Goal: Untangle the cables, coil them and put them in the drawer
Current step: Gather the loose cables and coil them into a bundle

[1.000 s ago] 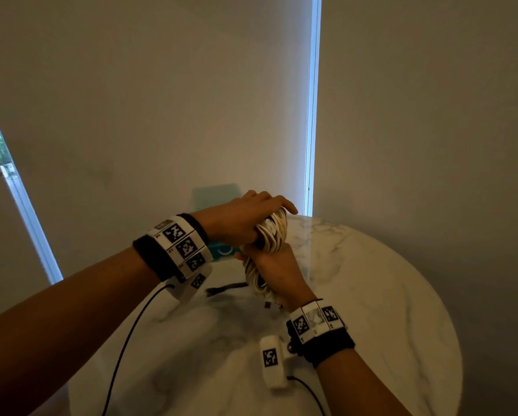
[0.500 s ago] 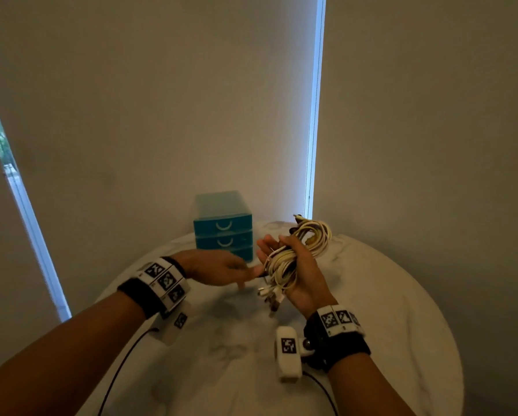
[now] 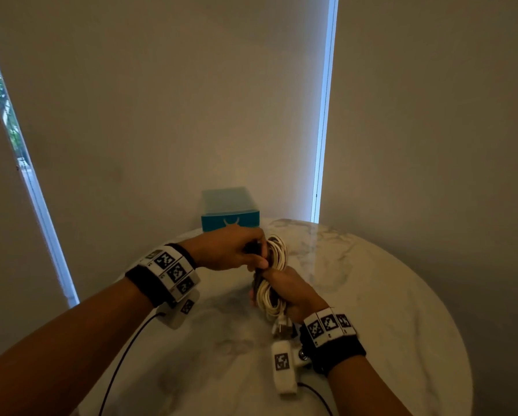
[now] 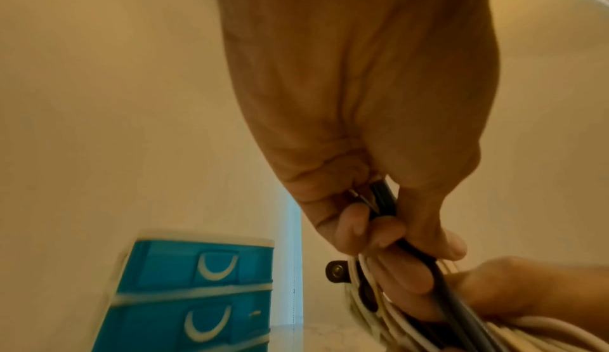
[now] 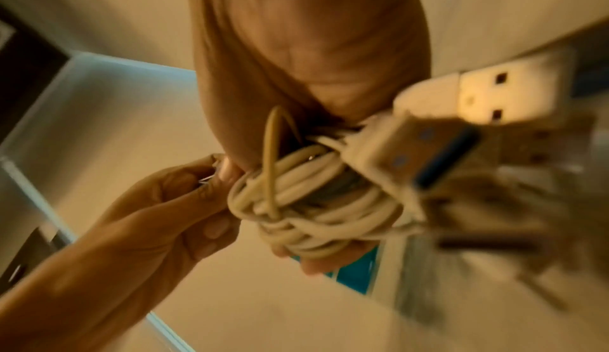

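Observation:
A coiled bundle of white cables (image 3: pixel 277 259) is held upright above the marble table (image 3: pixel 371 295). My right hand (image 3: pixel 266 294) grips its lower half, and USB plugs (image 5: pixel 494 92) hang out below the palm. My left hand (image 3: pixel 256 256) is at the top of the bundle, fingers curled round a black cable (image 4: pixel 384 201) that runs down along the white loops (image 4: pixel 534 331). In the right wrist view the white bundle (image 5: pixel 313 201) fills the fist, with the left hand (image 5: pixel 165 214) touching its side. The blue drawer unit (image 3: pixel 230 220) stands just behind the hands, its drawers closed (image 4: pixel 197 292).
The round table's edge (image 3: pixel 449 340) curves away on the right. Blinds and wall stand close behind the drawer unit. Wrist camera leads (image 3: pixel 122 361) trail over the table's near side.
My left hand has risen from the tabletop and come back to the top of the bundle with the black cable. My right hand has turned the bundle over, knuckles now up.

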A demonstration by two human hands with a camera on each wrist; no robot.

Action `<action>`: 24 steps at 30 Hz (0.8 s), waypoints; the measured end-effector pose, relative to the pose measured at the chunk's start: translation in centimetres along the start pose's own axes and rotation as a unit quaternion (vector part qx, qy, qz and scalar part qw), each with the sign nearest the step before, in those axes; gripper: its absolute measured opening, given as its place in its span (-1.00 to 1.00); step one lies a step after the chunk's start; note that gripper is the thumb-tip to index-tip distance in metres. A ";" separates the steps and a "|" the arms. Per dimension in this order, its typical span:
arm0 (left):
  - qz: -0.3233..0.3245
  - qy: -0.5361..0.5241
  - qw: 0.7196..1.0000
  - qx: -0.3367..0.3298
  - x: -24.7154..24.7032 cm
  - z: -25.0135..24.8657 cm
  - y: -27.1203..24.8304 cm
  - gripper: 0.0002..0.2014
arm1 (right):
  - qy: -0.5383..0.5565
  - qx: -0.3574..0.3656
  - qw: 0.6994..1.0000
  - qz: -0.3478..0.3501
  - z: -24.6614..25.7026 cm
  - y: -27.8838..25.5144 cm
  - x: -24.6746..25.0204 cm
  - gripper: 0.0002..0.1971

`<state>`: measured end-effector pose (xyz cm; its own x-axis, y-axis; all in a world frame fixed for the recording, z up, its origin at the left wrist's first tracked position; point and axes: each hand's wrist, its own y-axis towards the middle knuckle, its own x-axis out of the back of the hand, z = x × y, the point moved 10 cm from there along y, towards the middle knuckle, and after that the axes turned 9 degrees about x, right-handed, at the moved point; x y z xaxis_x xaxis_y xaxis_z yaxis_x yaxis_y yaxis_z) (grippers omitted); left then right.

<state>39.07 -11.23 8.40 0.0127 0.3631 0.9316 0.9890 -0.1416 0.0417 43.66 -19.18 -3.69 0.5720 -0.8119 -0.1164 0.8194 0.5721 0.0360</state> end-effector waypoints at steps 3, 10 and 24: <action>-0.024 -0.024 0.999 0.024 0.7 1.3 0.0 -0.73 | 0.092 -0.054 0.994 0.018 -1.4 0.5 -1.4 -0.52; -0.032 -0.117 0.992 0.022 1.6 2.6 -0.5 -0.70 | 0.151 -0.086 0.980 0.100 -1.7 0.2 -4.0 0.02; -0.241 -0.167 0.939 0.180 5.8 9.8 -0.8 -0.77 | 0.277 -0.048 0.959 -0.027 -2.2 4.0 -3.6 -0.89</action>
<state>39.76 -0.02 10.20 -0.4631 0.5827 0.6678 0.8767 0.4117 0.2487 44.79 -13.74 -5.28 0.3993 -0.6696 -0.6263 0.8246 0.5608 -0.0739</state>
